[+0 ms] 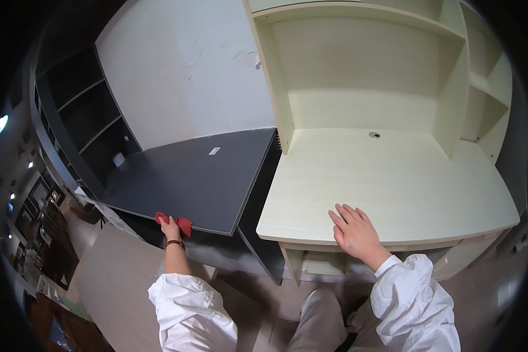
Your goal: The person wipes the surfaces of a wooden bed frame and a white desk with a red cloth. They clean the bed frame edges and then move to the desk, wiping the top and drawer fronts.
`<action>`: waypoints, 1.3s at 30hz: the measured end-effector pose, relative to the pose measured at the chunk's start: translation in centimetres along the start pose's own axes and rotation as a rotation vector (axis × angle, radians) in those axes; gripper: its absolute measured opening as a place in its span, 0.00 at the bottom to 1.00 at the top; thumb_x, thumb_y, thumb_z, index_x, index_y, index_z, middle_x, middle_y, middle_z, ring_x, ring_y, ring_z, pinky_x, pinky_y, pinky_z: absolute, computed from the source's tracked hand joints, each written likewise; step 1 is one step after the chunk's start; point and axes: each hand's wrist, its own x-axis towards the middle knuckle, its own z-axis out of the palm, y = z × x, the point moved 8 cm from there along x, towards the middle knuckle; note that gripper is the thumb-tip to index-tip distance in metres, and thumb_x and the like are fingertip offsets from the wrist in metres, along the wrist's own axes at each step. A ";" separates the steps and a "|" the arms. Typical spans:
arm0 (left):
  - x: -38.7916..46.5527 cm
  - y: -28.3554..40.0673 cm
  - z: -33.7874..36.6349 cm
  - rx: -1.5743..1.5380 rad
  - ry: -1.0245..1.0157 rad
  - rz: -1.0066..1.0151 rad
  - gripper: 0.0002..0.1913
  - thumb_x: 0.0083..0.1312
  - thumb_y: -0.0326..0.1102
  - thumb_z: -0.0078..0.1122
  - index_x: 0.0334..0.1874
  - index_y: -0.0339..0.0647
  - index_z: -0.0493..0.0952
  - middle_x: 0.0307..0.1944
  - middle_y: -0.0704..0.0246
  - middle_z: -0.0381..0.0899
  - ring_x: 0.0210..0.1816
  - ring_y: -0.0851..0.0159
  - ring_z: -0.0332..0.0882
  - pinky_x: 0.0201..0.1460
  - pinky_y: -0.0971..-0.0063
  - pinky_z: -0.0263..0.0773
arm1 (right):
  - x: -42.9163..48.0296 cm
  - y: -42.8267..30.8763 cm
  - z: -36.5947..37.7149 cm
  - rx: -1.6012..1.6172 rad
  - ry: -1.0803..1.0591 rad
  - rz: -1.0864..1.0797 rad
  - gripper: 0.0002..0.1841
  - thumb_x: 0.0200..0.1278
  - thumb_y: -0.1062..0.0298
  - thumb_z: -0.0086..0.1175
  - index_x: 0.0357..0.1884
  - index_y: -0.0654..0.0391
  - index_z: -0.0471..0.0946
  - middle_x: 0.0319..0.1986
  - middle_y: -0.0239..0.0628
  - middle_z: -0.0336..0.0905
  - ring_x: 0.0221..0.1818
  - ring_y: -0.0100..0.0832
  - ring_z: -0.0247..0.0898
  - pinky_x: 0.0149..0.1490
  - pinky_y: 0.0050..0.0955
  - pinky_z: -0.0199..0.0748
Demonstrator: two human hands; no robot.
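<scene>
My left hand point(170, 229) holds a red cloth point(185, 226) against the front edge of a dark grey desk point(189, 180). Part of the cloth is hidden behind the fingers. Over the front edge of a pale wood-grain desk point(378, 185) is my right hand point(355, 232), its fingers somewhat apart and nothing in it. Whether its fingertips touch the desktop I cannot tell. A small white label point(214, 151) lies on the dark desktop, and a round cable grommet point(374, 135) is set near the back of the pale one.
A pale hutch point(361, 57) rises from the back of the pale desk. Dark shelves point(86, 101) stand at the far left, with a small white object point(119, 159) beside them. The white wall point(180, 75) has peeling paint. Brown wooden furniture point(48, 246) stands at left.
</scene>
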 end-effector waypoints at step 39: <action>-17.2 14.6 28.2 0.833 -0.947 0.813 0.33 0.65 0.49 0.65 0.73 0.66 0.67 0.78 0.53 0.55 0.76 0.39 0.54 0.77 0.49 0.54 | -0.9 1.1 -0.4 0.050 0.088 0.088 0.24 0.70 0.51 0.49 0.59 0.58 0.78 0.61 0.44 0.75 0.66 0.43 0.68 0.70 0.45 0.62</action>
